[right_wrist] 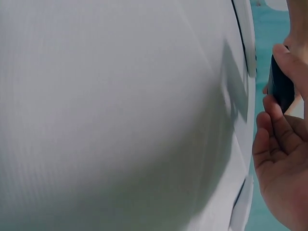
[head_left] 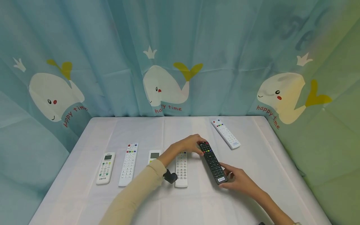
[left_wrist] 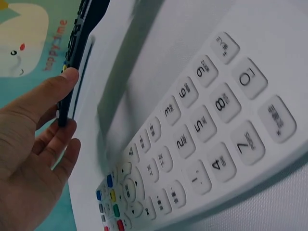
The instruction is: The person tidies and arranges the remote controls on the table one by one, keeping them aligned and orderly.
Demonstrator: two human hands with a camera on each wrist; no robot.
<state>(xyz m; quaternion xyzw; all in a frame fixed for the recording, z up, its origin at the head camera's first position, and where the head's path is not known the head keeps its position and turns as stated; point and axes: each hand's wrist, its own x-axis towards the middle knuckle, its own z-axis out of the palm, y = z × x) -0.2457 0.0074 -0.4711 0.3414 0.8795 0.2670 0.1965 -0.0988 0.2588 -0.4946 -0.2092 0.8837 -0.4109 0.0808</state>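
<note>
A black remote control (head_left: 212, 162) with a white label at its lower end is held between both hands above the white table. My left hand (head_left: 193, 144) pinches its upper end, thumb on one side and fingers on the other, as the left wrist view shows. At the lower right end, my right hand (head_left: 239, 181) grips it between thumb and fingers. Beneath the left forearm lies a white remote (head_left: 181, 172), its keys large in the left wrist view. Another white remote (head_left: 226, 134) lies slanted beyond the hands, to the right.
Left of the arms lie a white remote with a small screen (head_left: 105, 168), a long white remote (head_left: 128, 165) and another screened remote (head_left: 154, 155), partly covered by the left sleeve. A blue whale-print curtain (head_left: 166, 37) hangs behind the table (head_left: 197, 206).
</note>
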